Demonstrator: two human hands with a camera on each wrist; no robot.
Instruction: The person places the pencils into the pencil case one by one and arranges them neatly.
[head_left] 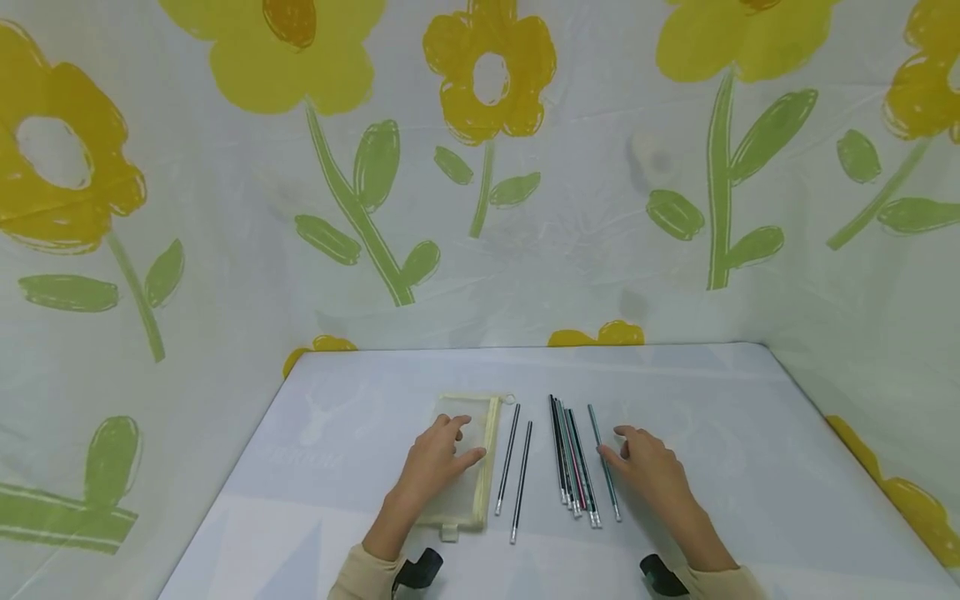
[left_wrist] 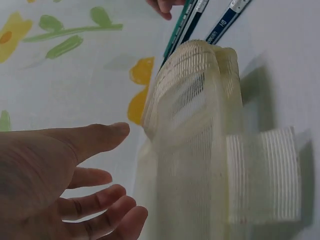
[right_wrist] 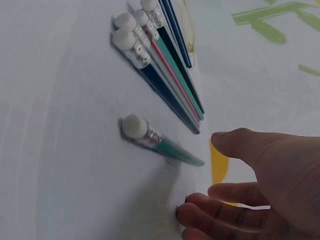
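Just left of your right hand, the lone green pencil lies lengthwise away from you, farther from your left hand, which hangs over the pouch. Both hands are loosely spread, gripping nothing

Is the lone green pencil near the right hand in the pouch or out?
Out: the green pencil lies on the table, with other pencils between it and the pouch.

Pencil bunch: laid on the table. Left of the bunch, two pencils are placed; farther left, a pouch, overhung by the left hand. Right of the bunch, one lone pencil, then the right hand. Behind the bunch, a backdrop.
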